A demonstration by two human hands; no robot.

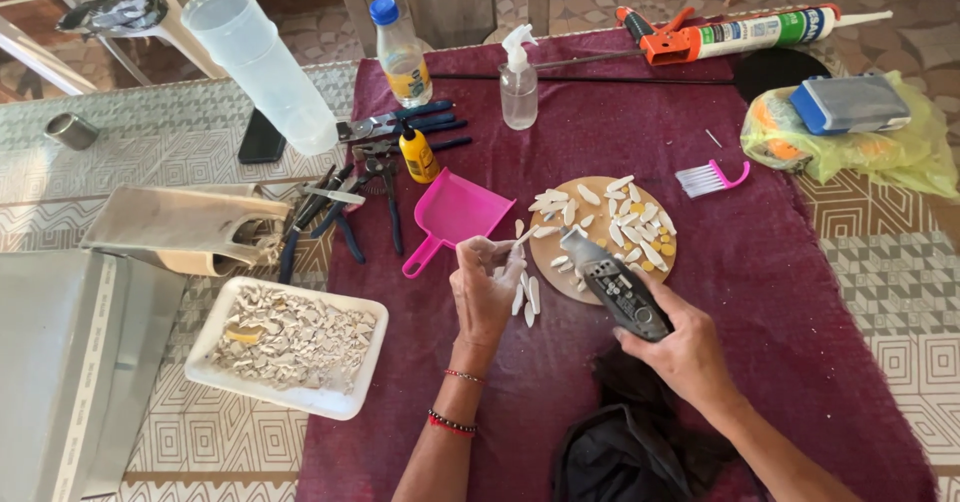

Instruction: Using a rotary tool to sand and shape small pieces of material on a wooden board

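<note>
2 hands are busy over the maroon cloth (760, 292): my left hand (486, 287) pinches 1 thin white shell sliver (524, 234) at its fingertips, and my right hand (680, 347) is wrapped shut around a grey rotary tool (615, 287), its tip over the round wooden board (600, 242) of white pieces. I judge the shaping step is on; next needs the tip brought steadily to the sliver's edge. Behind stand a blue-capped bottle (400, 52), a clear spray bottle (518, 77), a small yellow bottle (418, 152) and an orange caulk gun (740, 32).

Rotary tool (617, 290) tip too blurred to tell.
</note>
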